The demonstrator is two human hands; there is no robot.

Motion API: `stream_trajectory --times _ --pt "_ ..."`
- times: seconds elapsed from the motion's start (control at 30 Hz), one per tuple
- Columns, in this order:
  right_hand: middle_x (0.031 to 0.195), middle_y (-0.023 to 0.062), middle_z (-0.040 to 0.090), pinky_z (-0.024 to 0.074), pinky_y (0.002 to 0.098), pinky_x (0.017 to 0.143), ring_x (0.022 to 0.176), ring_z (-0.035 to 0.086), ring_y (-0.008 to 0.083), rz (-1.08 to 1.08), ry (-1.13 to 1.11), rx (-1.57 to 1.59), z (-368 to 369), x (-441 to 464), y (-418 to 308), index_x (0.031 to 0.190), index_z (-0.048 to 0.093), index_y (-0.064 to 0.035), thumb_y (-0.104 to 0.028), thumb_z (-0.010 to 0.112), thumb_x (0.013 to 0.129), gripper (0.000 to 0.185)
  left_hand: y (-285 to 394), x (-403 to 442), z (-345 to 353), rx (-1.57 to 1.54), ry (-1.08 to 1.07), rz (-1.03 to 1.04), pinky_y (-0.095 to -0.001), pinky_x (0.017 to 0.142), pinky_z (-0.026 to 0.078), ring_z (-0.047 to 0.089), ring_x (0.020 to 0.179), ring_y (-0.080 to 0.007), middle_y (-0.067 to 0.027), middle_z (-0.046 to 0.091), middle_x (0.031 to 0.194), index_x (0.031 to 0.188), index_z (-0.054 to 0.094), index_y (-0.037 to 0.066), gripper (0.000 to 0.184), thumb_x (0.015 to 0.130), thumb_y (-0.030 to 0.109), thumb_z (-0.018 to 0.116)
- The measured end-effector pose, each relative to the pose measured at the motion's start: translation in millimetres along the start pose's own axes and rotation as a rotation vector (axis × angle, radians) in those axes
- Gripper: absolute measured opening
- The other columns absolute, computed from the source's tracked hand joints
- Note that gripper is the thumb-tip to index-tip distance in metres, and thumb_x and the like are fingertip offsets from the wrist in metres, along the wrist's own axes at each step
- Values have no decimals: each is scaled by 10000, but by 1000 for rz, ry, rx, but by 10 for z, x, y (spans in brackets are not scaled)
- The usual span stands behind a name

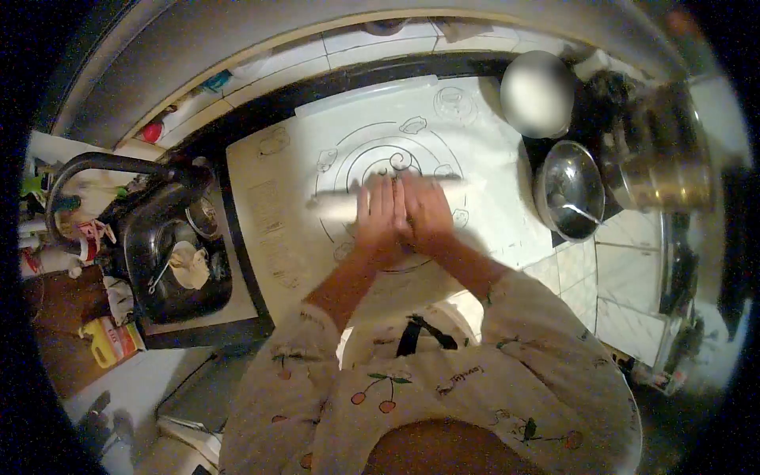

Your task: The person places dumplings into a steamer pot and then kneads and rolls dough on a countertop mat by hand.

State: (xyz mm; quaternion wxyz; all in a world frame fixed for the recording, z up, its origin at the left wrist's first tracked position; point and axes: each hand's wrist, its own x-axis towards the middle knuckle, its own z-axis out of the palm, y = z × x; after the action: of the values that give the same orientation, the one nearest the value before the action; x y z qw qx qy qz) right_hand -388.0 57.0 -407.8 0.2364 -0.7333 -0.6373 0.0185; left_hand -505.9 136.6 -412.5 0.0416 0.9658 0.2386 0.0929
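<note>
A long pale roll (334, 207), which looks like dough, lies crosswise on a white pastry mat (507, 229) printed with circles and small drawings. My left hand (381, 218) rests flat on the middle of the roll, its fingers stretched forward. Close beside it, thumbs nearly touching, my right hand (428, 212) presses on the same roll with straight fingers. Both ends of the roll stick out past the hands; its middle is hidden under them.
At the right stand a metal bowl (568, 207) with a utensil inside, a round white container (537, 95) and a large metal pot (665, 170). On the left is a black sink (162, 305) with dishes under a dark faucet (103, 162). A yellow jug (101, 344) stands lower left.
</note>
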Motion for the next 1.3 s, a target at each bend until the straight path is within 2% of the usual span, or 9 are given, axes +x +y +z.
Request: stream_trajectory --times 0.13,0.23,0.63,0.77,0.87,0.9,0.93,0.97,1.3 --pt "1462 212 286 167 540 1099 1356 267 399 78 -322 18 -376 -877 -481 1407 297 -5 -491 419 891 719 291 -967 -346 -342 -149 54 -572 1093 169 241 1369 -384 -260 277 1448 1393 295 -40 762 828 416 523" --pt "1462 198 297 171 546 1093 1357 275 381 106 -121 136 -445 -937 -682 1390 345 -27 -432 418 898 642 405 -1191 -278 -260 -211 -19 -563 1097 166 233 1373 -387 -266 275 1448 1392 291 -51 720 855 388 485" --pt "1330 173 468 242 513 1077 1276 380 349 255 57 -35 -38 870 153 1171 584 -43 -355 454 905 429 -378 716 -154 -25 36 -335 -593 1088 150 197 1383 -376 -194 291 1475 1370 400 30 570 899 351 370" --pt "1330 188 470 306 512 1025 1261 403 345 71 -169 -100 -121 210 -71 1245 511 -19 -331 475 874 486 -109 53 -180 -47 -167 -182 -626 1065 161 224 1360 -399 -169 336 1447 1392 396 118 577 885 391 433" --pt "1391 186 415 311 512 1019 1281 397 354 -55 -39 -173 -243 -698 -436 1339 399 -33 -308 554 826 602 294 -776 -238 -101 23 -64 -707 993 182 252 1336 -434 -164 322 1441 1392 387 134 696 834 532 514" --pt "1404 181 396 280 548 1030 1289 383 367 144 -487 -76 -546 -755 -677 1345 397 -42 -307 543 841 587 429 -1081 -163 -163 70 -45 -735 967 183 257 1329 -449 -165 306 1447 1385 392 142 742 810 590 531" --pt "1410 177 386 261 558 1039 1304 363 371 43 -307 -111 -332 -1014 -590 1354 396 -67 -307 540 844 582 535 -1438 -46 -92 -142 -38 -768 935 172 266 1315 -475 -173 267 1463 1371 405 152 814 758 670 542" --pt "1416 173 376 241 568 1048 1318 344 374 -50 -122 -161 -122 -1262 -504 1364 394 -92 -307 536 847 578 522 -1342 -14 -80 43 -51 -762 949 156 261 1319 -471 -181 279 1456 1372 406 153 804 767 668 534" --pt "1303 184 486 343 497 1004 1233 435 348 199 77 -128 -72 653 438 1196 576 -95 -344 541 872 409 -573 413 -179 -69 114 -472 -673 1026 199 214 1350 -449 -239 280 1454 1358 425 94 682 843 524 545"
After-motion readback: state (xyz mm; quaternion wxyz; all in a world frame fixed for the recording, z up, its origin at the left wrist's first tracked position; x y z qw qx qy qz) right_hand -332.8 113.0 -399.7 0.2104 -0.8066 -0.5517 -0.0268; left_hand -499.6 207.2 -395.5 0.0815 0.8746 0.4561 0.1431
